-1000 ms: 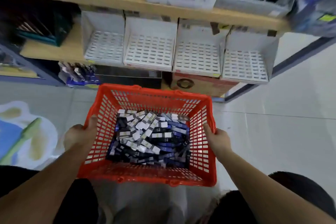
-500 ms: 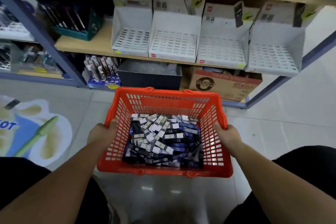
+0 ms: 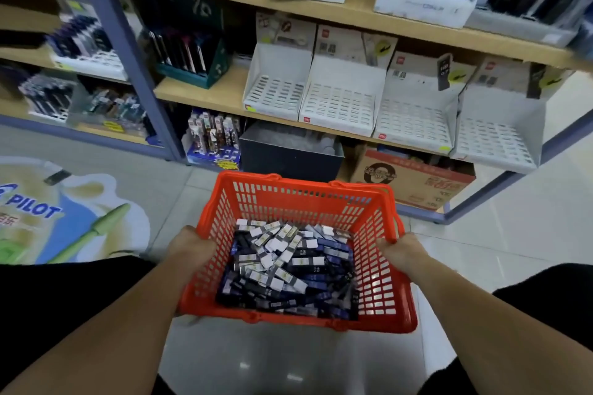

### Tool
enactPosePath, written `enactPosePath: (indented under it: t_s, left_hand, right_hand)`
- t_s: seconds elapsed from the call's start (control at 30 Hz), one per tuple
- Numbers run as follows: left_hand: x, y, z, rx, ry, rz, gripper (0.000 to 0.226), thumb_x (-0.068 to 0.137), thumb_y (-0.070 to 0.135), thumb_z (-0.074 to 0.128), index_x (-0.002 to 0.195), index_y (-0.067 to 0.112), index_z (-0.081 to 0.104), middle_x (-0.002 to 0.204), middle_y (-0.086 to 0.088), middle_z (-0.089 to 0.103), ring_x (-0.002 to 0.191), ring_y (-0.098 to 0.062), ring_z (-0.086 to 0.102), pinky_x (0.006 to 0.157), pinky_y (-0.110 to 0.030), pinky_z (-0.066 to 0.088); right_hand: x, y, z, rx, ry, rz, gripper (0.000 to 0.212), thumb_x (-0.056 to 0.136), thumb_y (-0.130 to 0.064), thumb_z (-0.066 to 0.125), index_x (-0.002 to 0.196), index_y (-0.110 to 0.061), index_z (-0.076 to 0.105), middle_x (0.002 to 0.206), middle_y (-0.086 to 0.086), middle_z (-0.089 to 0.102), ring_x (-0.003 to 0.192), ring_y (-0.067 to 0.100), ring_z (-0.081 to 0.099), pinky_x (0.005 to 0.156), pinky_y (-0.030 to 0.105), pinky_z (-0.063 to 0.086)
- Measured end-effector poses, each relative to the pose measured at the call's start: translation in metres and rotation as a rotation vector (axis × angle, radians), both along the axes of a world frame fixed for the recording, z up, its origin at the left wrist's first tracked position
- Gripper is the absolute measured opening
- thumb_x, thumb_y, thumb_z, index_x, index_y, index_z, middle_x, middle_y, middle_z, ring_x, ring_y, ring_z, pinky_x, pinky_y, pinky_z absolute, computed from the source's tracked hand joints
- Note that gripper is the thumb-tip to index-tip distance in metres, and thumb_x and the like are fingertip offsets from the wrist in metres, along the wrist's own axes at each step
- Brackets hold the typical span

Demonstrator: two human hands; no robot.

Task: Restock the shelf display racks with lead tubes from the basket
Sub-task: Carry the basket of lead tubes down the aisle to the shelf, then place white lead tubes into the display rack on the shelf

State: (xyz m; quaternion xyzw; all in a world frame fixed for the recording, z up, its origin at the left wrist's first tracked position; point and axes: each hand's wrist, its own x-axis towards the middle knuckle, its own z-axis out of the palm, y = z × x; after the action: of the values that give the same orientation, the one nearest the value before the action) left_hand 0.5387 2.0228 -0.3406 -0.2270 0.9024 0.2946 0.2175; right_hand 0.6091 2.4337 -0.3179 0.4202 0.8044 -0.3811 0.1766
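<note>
- Your left hand [image 3: 189, 247] curls round the left wall of the orange basket [image 3: 298, 199] and your right hand [image 3: 401, 253] grips the right rim; both hands are closed on it, and it hangs roughly level between them above the floor [image 3: 513, 244].
- The lead tubes [image 3: 288, 269] lie loose in a jumbled heap on the basket's bottom, dark blue and black bodies with white ends, pointing every way; none sits in a rack, so I judge the restocking proper has not begun.
- The step in hand looks like bringing the load up to the shelf; hold the basket level so the heap does not slide to one wall; both hands are taken, so you must rest it somewhere before you can pick.
- Set it on the floor just in front of the shelving rather than balancing it on one arm; a tilt would likely spill the small tubes, and they would scatter on the smooth tiles.
- Beyond the basket, on the lowest level, a dark bin [image 3: 288, 151] and a cardboard box [image 3: 414, 183] stand side by side; place the basket short of them so it does not knock either.
- Above those, on the wooden shelf [image 3: 205, 90], four white display racks [image 3: 340, 106] stand in a row, side against side; their slotted trays show no tubes that I can see; start at one end, fill slot by slot, and take a few tubes at a time so you can turn each the same way.
</note>
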Motion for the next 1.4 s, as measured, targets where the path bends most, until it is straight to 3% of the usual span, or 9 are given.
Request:
enactPosePath:
  t_s: [0.13, 0.23, 0.4, 0.57, 0.73, 0.93, 1.03, 1.17, 1.4]
  left_hand:
    - [-0.01, 0.003, -0.004, -0.051, 0.0, -0.029, 0.036, 0.09, 0.029, 0.065, 0.114, 0.003, 0.065, 0.103, -0.018, 0.071, 0.088, -0.035, 0.068, 0.078, -0.038, 0.056]
    - [-0.017, 0.01, -0.006, -0.094, 0.043, -0.003, 0.046, 0.092, 0.039, 0.062, 0.12, 0.003, 0.062, 0.112, -0.02, 0.068, 0.098, -0.038, 0.067, 0.081, -0.038, 0.053]
    - [-0.023, 0.027, -0.022, -0.384, 0.534, -0.39, 0.056, 0.082, 0.021, 0.069, 0.133, 0.005, 0.052, 0.132, -0.019, 0.052, 0.117, -0.042, 0.048, 0.099, -0.055, 0.045]
    - [-0.033, 0.057, -0.054, -0.352, 0.639, -0.713, 0.036, 0.077, 0.015, 0.065, 0.113, 0.012, 0.072, 0.114, -0.007, 0.068, 0.114, -0.034, 0.06, 0.108, -0.064, 0.036]
    - [-0.024, 0.075, -0.092, 0.023, 0.098, -0.653, 0.042, 0.101, 0.012, 0.056, 0.142, 0.017, 0.057, 0.138, -0.007, 0.06, 0.116, -0.027, 0.061, 0.097, -0.041, 0.055]
    - [-0.008, 0.058, -0.128, 0.163, -0.11, -0.288, 0.023, 0.096, 0.01, 0.062, 0.118, 0.009, 0.069, 0.115, -0.006, 0.069, 0.104, -0.021, 0.062, 0.087, -0.025, 0.045]
    - [0.001, 0.047, -0.138, 0.209, -0.147, -0.191, 0.015, 0.094, 0.001, 0.063, 0.093, 0.015, 0.068, 0.115, -0.018, 0.069, 0.102, -0.027, 0.063, 0.091, -0.024, 0.046]
    - [0.007, 0.047, -0.14, 0.262, -0.17, -0.145, 0.027, 0.097, 0.004, 0.065, 0.124, 0.005, 0.066, 0.126, -0.011, 0.064, 0.121, -0.024, 0.059, 0.104, -0.027, 0.045]
    - [-0.02, 0.076, -0.124, 0.089, -0.018, -0.332, 0.027, 0.1, 0.016, 0.061, 0.126, 0.013, 0.063, 0.125, -0.013, 0.065, 0.102, -0.026, 0.063, 0.083, -0.032, 0.052]
  right_hand:
    - [0.002, -0.009, -0.002, 0.449, -0.03, 0.211, 0.078, 0.093, -0.05, 0.064, 0.15, -0.016, 0.024, 0.136, 0.012, 0.048, 0.123, 0.035, 0.055, 0.1, 0.051, 0.051]
    - [-0.005, -0.016, -0.012, 0.751, 0.13, 0.684, 0.05, 0.098, -0.049, 0.053, 0.14, -0.023, 0.048, 0.135, 0.005, 0.051, 0.128, 0.031, 0.048, 0.11, 0.048, 0.039]
    - [-0.057, -0.06, -0.04, 0.06, -0.061, 0.984, 0.031, 0.102, -0.047, 0.057, 0.094, -0.021, 0.071, 0.09, 0.002, 0.069, 0.086, 0.022, 0.064, 0.08, 0.038, 0.055]
    - [-0.104, -0.094, -0.088, -0.018, 0.068, 0.937, 0.023, 0.101, -0.046, 0.06, 0.106, -0.026, 0.071, 0.099, -0.006, 0.068, 0.096, 0.02, 0.065, 0.078, 0.031, 0.051]
    - [-0.147, -0.113, -0.143, -0.006, 0.065, 1.159, 0.067, 0.09, -0.049, 0.075, 0.149, -0.033, 0.048, 0.153, -0.006, 0.046, 0.136, 0.02, 0.05, 0.108, 0.039, 0.046]
    - [-0.154, -0.119, -0.186, 0.255, -0.068, 1.53, 0.138, 0.065, -0.066, 0.086, 0.161, -0.042, -0.009, 0.163, -0.01, 0.011, 0.148, 0.024, 0.019, 0.119, 0.045, 0.028]
    - [-0.146, -0.121, -0.187, 0.356, 0.014, 1.474, 0.114, 0.077, -0.069, 0.075, 0.161, -0.042, 0.002, 0.145, -0.002, 0.033, 0.132, 0.026, 0.033, 0.108, 0.044, 0.033]
    - [-0.141, -0.117, -0.183, 0.39, 0.005, 1.393, 0.054, 0.103, -0.052, 0.053, 0.148, -0.025, 0.041, 0.144, 0.003, 0.05, 0.131, 0.029, 0.046, 0.106, 0.044, 0.039]
    - [-0.124, -0.108, -0.152, 0.011, 0.018, 0.857, 0.032, 0.105, -0.047, 0.052, 0.119, -0.019, 0.047, 0.1, 0.005, 0.06, 0.09, 0.027, 0.059, 0.076, 0.042, 0.051]
